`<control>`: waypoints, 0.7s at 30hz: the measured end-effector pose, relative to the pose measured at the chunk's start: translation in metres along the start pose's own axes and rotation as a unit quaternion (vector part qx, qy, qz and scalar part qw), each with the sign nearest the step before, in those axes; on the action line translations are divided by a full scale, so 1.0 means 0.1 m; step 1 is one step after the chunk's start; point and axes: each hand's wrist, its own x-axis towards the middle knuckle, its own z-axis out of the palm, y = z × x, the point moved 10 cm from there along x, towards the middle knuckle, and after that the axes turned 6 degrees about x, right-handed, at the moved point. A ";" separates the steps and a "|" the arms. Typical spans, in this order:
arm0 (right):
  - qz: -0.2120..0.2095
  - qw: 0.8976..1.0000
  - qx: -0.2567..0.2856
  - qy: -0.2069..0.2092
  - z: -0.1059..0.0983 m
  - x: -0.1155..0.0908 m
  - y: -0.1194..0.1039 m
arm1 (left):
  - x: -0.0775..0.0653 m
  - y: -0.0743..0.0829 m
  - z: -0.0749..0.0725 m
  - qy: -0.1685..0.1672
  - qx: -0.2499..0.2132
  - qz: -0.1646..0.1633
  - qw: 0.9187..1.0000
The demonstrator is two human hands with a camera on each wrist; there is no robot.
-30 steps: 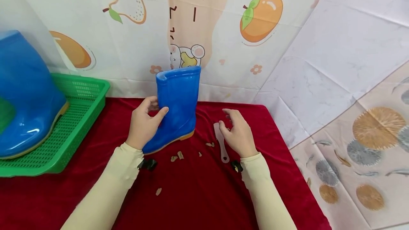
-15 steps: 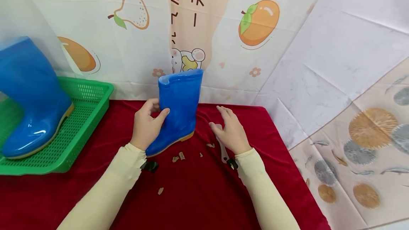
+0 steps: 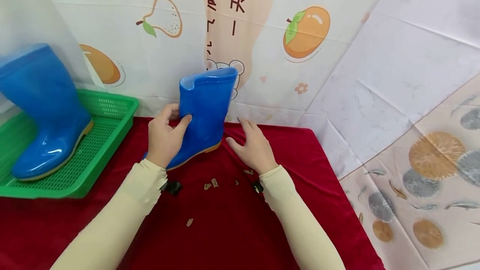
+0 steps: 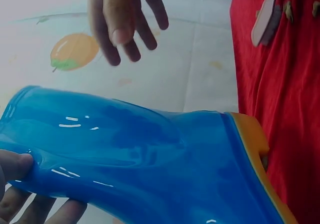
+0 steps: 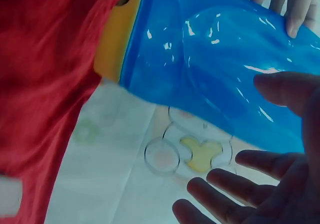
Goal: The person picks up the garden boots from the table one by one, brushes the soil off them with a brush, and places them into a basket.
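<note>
A blue rubber boot (image 3: 204,107) with a yellow-orange sole leans at the middle of the red cloth, toe to the left. My left hand (image 3: 165,136) grips the front of its shaft, thumb on the near side and fingers behind. Close to the boot's heel side, my right hand (image 3: 252,145) is held with fingers spread and nothing in them. The left wrist view shows the boot's heel and shaft, plus a brush (image 4: 265,23) with a pale handle and grey bristles on the cloth. In the head view that brush is hidden behind my right hand and wrist.
A green plastic basket (image 3: 127,116) at the left holds a second blue boot (image 3: 52,107). Several small tan scraps (image 3: 215,183) lie scattered on the red cloth (image 3: 225,241). A printed white curtain (image 3: 262,53) hangs right behind the table.
My left hand has shifted the boot slightly left and tilted it. The right hand has moved left from beside the brush toward the boot, covering the brush. The head view has turned a little left.
</note>
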 end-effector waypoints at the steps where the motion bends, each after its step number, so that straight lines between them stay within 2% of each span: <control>1: -0.001 1.000 0.006 -0.004 0.04 0.03 -0.07 | 0.01 0.00 -0.04 0.004 0.002 0.001 1.000; 7: 0.000 0.998 0.059 -0.034 0.26 0.16 -0.41 | 0.11 -0.02 -0.28 0.032 0.009 0.011 0.999; 16: -0.007 0.997 0.073 -0.028 0.33 0.22 -0.62 | 0.30 -0.01 -0.71 0.084 0.026 -0.007 0.996; 21: -0.021 0.996 0.078 -0.026 0.35 0.25 -0.74 | 0.40 -0.04 -1.05 0.124 0.050 -0.023 0.991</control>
